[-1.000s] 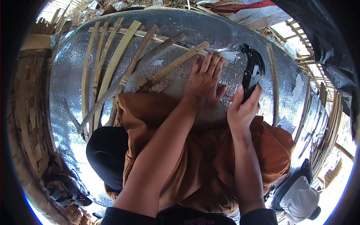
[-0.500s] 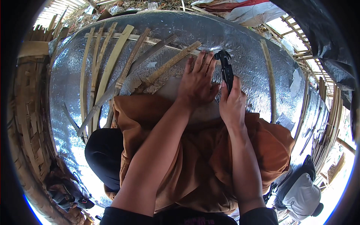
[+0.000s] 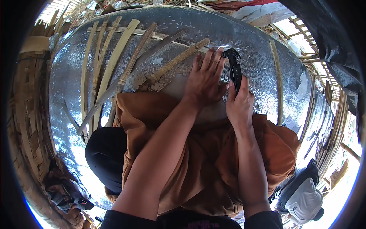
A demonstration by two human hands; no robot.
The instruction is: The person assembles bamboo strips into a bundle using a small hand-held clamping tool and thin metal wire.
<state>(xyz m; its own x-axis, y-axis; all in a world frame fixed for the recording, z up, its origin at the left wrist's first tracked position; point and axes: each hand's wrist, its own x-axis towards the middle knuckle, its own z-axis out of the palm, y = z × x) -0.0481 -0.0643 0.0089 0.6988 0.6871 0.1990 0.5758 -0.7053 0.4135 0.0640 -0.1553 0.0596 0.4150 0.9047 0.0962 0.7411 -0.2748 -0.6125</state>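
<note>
Two hands show: the left hand [image 3: 204, 85] is spread over the silvery sheet [image 3: 259, 70]; just right of it, the right hand [image 3: 240, 103] grips the black hammer [image 3: 234, 70], seemingly stiff, fairly heavy, best held at its near end

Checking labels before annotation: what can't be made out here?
- Head view: lower end of the black claw hammer, hidden in the right hand.
- Head view: whatever lies directly beneath the left hand, covered by the hand itself.
- Head view: far part of the red-and-white sheet, cut off by the top edge.
- Head view: dark object at lower left, too dim to identify.
</note>
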